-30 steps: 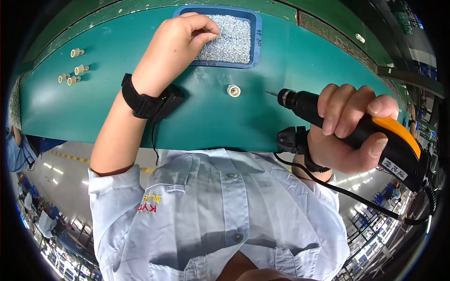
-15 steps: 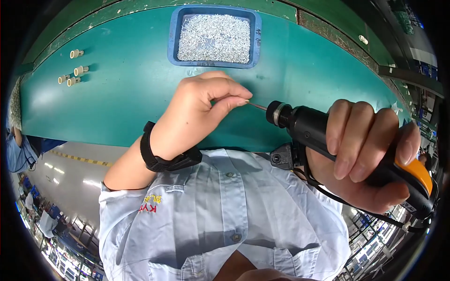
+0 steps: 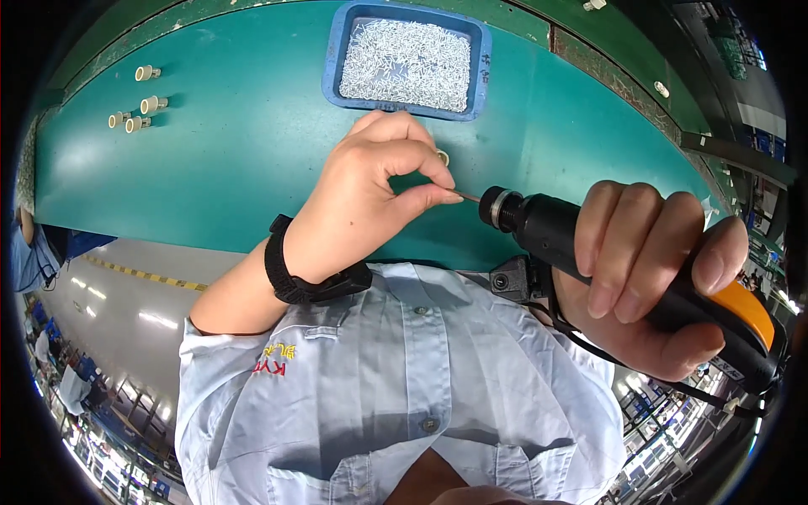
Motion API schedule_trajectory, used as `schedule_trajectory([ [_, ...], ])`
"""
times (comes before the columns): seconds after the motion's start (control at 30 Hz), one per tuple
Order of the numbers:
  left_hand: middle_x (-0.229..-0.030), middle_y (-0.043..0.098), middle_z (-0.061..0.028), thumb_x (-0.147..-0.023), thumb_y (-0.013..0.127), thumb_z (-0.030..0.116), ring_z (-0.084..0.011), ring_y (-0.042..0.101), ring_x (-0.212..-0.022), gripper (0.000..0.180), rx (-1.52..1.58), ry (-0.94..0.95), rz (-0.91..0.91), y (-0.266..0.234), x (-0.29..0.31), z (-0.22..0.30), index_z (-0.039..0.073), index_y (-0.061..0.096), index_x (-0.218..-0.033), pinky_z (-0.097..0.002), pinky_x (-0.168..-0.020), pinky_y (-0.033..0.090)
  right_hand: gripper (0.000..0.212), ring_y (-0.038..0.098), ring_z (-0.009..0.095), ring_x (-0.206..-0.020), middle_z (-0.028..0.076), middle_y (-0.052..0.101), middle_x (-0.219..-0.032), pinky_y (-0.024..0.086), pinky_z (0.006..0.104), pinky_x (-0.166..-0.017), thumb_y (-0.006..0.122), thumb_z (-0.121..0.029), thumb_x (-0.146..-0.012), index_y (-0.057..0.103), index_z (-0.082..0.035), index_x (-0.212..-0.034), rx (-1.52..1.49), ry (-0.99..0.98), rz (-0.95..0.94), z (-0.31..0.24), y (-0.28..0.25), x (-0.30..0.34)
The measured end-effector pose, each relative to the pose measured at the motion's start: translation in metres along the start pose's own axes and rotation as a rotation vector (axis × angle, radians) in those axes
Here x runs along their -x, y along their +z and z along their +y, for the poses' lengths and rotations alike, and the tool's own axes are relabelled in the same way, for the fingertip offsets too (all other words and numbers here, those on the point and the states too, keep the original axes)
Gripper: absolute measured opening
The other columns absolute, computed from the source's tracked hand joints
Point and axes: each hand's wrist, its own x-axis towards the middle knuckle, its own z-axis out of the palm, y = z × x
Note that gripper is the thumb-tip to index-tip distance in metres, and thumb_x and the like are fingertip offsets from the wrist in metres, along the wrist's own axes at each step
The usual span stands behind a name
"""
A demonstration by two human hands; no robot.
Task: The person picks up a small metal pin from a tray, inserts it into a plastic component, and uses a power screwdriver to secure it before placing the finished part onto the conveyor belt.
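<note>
My right hand (image 3: 644,261) is wrapped round a black electric screwdriver (image 3: 551,231) with an orange part near its rear end. Its thin bit (image 3: 468,196) points left, toward my other hand. With thumb and forefinger pinched together at the bit's tip, my left hand (image 3: 383,172) holds something too small to make out. Just beyond those fingers, a cream round-ended piece (image 3: 443,157) shows in part. A blue tray (image 3: 332,63) full of small silvery screws (image 3: 404,67) lies beyond my left hand.
Several cream-ended cylindrical fittings (image 3: 151,105) stand or lie at the left of the green table (image 3: 244,151). A raised green edge runs along the table's far side. The screwdriver's black cord (image 3: 673,389) passes below my right hand.
The whole view has shifted a little, so the tray sits higher and further right. A cream piece now shows behind my left fingers. Both hands keep much the same grip, bit tip at the left fingers.
</note>
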Motion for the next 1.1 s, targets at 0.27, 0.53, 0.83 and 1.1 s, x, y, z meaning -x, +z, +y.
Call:
schedule_trajectory([
  [0.27,-0.083,0.061,-0.0029,-0.067,0.078,0.005,-0.0238,0.057,-0.085,0.018,-0.018,-0.002,0.092,0.015,-0.002,-0.008,0.007,0.069,-0.083,-0.0344,-0.075,0.046,0.041,0.050,0.011,-0.059,0.001,0.050,-0.074,0.039,0.0265,-0.056,0.052,-0.038,-0.094,0.045,-0.009,-0.121,0.069,0.075,0.032,0.009,0.002,-0.002],
  [0.53,-0.085,0.065,-0.0105,-0.073,0.074,0.003,-0.0236,0.064,-0.072,0.024,0.080,-0.282,-0.059,0.018,-0.001,-0.033,0.001,0.068,-0.096,-0.0311,-0.065,0.051,0.039,0.046,0.013,-0.053,0.001,0.045,-0.064,0.038,0.0289,-0.053,0.049,-0.037,-0.095,0.045,-0.005,-0.115,0.283,0.190,0.279,0.029,0.015,0.002],
  [0.83,-0.084,0.066,-0.0143,-0.075,0.071,0.001,-0.0217,0.066,-0.070,0.024,0.067,-0.235,-0.086,0.014,-0.003,-0.031,0.000,0.067,-0.099,-0.0297,-0.062,0.051,0.035,0.044,0.013,-0.050,0.002,0.045,-0.060,0.040,0.0306,-0.052,0.053,-0.035,-0.093,0.043,-0.004,-0.107,0.466,0.206,0.227,0.047,0.005,0.001],
  [1.1,-0.083,0.066,-0.0149,-0.075,0.071,0.001,-0.0253,0.066,-0.069,0.022,0.041,-0.194,-0.067,0.016,-0.003,-0.031,0.000,0.067,-0.096,-0.0319,-0.062,0.051,0.035,0.044,0.013,-0.048,0.002,0.045,-0.060,0.041,0.0305,-0.052,0.055,-0.034,-0.092,0.043,-0.003,-0.104,0.491,0.199,0.180,0.051,0.007,0.001],
])
